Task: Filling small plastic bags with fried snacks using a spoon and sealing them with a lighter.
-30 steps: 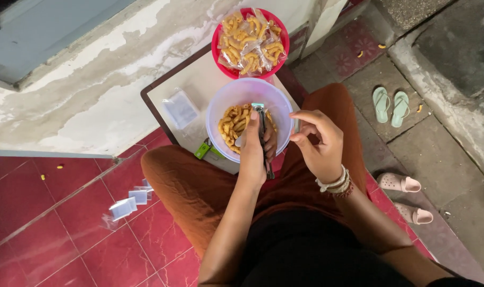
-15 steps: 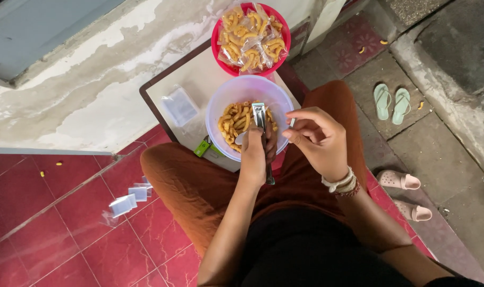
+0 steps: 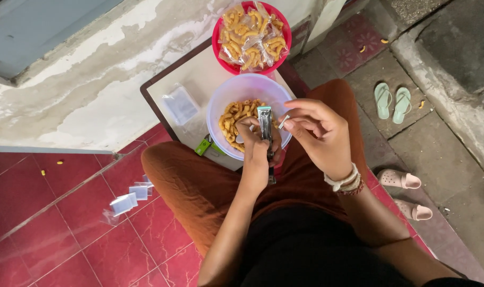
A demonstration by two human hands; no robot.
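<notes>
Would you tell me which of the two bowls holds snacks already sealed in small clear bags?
The red bowl, farther from the person at the tray's far end. The pale lilac bowl by the left hand and right hand holds loose snacks.

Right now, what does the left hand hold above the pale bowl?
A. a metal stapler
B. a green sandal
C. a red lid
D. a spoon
A: the left hand grips a metal stapler upright over the pale bowl of yellow snacks.
</notes>
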